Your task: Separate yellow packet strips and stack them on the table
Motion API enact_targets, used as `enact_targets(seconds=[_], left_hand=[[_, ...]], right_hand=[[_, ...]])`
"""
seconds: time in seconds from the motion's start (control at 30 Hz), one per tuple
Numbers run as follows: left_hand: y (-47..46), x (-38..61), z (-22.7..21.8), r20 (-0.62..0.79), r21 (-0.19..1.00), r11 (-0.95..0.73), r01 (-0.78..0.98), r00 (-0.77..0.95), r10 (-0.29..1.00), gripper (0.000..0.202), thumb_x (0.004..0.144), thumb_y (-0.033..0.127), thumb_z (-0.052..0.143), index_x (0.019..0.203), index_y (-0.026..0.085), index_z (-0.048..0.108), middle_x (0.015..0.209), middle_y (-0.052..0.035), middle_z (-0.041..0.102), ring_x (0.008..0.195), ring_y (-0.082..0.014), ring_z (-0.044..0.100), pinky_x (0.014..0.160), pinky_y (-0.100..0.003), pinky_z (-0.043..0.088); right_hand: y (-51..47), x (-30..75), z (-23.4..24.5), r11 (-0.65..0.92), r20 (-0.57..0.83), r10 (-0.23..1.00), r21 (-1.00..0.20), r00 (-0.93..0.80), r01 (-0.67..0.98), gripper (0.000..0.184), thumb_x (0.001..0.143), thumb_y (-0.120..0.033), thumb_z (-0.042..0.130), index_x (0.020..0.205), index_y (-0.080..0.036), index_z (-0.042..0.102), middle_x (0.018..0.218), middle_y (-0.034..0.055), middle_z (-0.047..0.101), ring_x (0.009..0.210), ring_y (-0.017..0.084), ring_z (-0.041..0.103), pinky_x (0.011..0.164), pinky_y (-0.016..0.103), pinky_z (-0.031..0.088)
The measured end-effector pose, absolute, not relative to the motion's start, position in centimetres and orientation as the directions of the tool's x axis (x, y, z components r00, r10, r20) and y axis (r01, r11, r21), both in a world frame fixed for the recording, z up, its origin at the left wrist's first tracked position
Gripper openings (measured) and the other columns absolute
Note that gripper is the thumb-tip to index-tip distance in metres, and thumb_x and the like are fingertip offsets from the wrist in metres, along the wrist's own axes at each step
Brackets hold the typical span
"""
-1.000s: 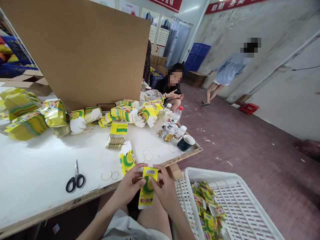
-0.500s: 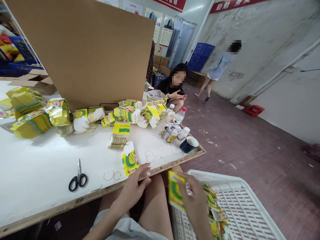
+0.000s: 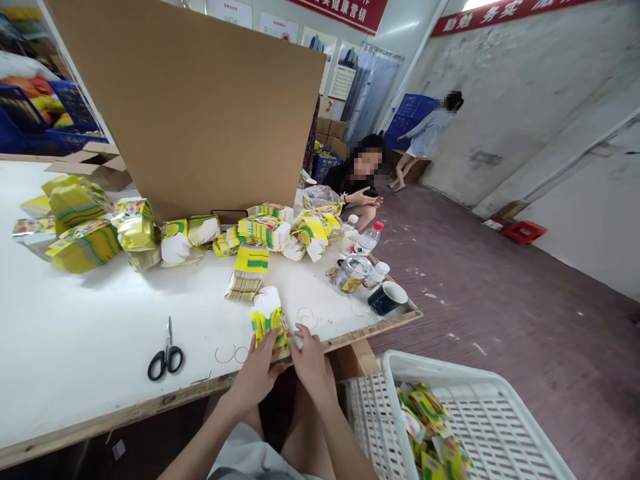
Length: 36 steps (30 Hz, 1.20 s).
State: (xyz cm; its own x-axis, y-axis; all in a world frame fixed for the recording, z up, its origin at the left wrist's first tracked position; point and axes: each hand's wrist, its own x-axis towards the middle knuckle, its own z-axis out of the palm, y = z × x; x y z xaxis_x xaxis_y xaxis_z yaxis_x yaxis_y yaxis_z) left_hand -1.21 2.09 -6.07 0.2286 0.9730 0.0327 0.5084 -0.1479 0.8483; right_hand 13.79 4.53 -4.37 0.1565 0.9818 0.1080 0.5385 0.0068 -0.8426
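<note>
A flat yellow-and-green printed carton (image 3: 269, 303) with a white flap lies at the table's front edge. My left hand (image 3: 260, 365) is on its lower part, fingers over the print and thumb near the edge. From the right, my right hand (image 3: 313, 360) closes at the carton's side, its fingertips partly hidden. Just behind is a stack of folded cartons (image 3: 249, 272). Black-handled scissors (image 3: 167, 353) lie to the left, and thin rubber bands (image 3: 306, 317) are scattered close by. Beside my right leg a white plastic basket (image 3: 495, 390) holds several yellow cartons (image 3: 427, 408).
A large cardboard sheet (image 3: 190, 107) stands upright behind rows of bundled cartons (image 3: 85, 247). A dark mug (image 3: 387, 298), a clear jar (image 3: 353, 273) and bottles (image 3: 370, 238) crowd the right corner. One person (image 3: 357, 180) crouches beyond the table; another (image 3: 425, 133) is near blue crates (image 3: 410, 117).
My right hand has moved left from above the basket to the carton on the table; the carton it held is no longer in it. My left hand has moved onto the table carton.
</note>
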Motion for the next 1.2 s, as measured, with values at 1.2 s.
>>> enact_targets(seconds=[1.2], left_hand=[[1.6,0.2,-0.4,-0.305,0.655,0.35,-0.67,0.189,0.933,0.041,0.063,0.036,0.086,0.097,0.017,0.073,0.091,-0.0091,0.079,0.091,-0.0257,0.073,0.085,-0.034,0.056]], right_hand=[[-0.2,13.9,-1.0,-0.209,-0.246,0.964,-0.936,0.1,-0.282,0.039,0.059,-0.047,0.086,0.081,-0.016,0.076,0.077,0.0055,0.073,0.075,0.021,0.066,0.072,0.031,0.052]])
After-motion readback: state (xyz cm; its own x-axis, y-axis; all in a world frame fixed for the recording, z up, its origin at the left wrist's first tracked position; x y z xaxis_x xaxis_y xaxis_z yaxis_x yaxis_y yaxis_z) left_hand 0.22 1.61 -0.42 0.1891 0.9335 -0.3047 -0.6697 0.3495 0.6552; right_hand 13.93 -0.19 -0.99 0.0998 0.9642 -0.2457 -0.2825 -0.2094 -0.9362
